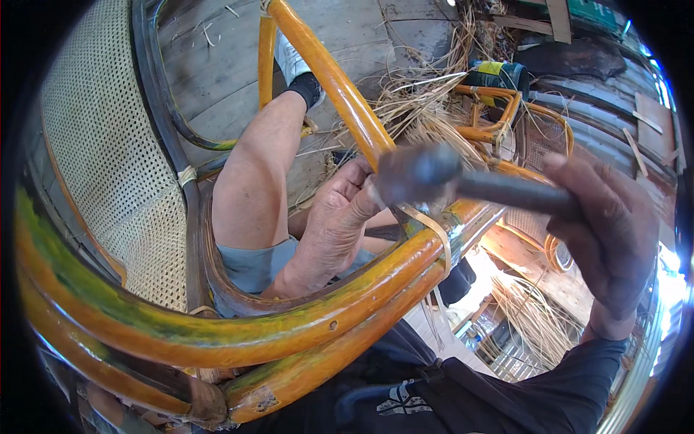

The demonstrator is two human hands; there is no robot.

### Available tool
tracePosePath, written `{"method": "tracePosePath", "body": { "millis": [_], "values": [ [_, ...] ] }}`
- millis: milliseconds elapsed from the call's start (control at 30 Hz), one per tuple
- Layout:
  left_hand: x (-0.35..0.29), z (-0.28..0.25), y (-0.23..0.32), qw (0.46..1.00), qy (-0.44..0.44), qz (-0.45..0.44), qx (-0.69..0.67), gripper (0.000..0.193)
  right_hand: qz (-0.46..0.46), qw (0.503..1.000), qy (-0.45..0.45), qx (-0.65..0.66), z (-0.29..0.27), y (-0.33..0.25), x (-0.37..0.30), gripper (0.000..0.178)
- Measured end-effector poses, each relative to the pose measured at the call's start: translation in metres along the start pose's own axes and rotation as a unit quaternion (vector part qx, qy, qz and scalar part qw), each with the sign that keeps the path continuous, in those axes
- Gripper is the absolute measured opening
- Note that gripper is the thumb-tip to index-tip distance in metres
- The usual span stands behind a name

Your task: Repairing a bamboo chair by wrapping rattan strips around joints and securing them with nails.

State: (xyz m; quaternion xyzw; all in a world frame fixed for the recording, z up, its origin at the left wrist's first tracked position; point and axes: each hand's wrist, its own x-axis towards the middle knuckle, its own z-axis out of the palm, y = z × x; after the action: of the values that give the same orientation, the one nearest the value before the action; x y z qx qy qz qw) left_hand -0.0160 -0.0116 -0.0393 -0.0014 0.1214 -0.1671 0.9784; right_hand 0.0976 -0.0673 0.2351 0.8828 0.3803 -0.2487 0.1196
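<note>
Right hand (614, 224) gripping a hammer (473, 186), left hand (336, 213) at rattan frame (383, 287), its grip unclear

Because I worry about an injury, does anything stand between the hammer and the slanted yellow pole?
Possibly the left hand, close to the pole and partly behind the blurred hammer, whose head hides whether it blocks the way.

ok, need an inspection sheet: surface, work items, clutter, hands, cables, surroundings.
Surface: grey plank floor.
Work items: glossy yellow-brown pole frame with green patches; pale binding strip around its poles; hammer, blurred.
Clutter: loose cane strips piled and scattered at right.
Hands: right hand grips the hammer; left hand beside the slanting pole, fingertips partly hidden.
Cables: nothing seen.
Surroundings: woven cane panel at left; green container and ridged sheeting upper right.
</note>
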Motion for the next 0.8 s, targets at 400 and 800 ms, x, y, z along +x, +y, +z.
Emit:
{"method": "tracePosePath", "body": {
  "millis": [400, 800],
  "values": [
    [-0.007, 0.021, 0.028, 0.998, 0.037, -0.019, 0.049, 0.047, 0.015, 0.997, 0.035, 0.071, 0.003, -0.007, 0.002, 0.038],
    [-0.002, 0.025, 0.021, 0.995, 0.019, 0.052, 0.089, 0.043, 0.007, 0.993, 0.078, 0.086, -0.002, -0.006, -0.009, 0.043]
  ]
}}
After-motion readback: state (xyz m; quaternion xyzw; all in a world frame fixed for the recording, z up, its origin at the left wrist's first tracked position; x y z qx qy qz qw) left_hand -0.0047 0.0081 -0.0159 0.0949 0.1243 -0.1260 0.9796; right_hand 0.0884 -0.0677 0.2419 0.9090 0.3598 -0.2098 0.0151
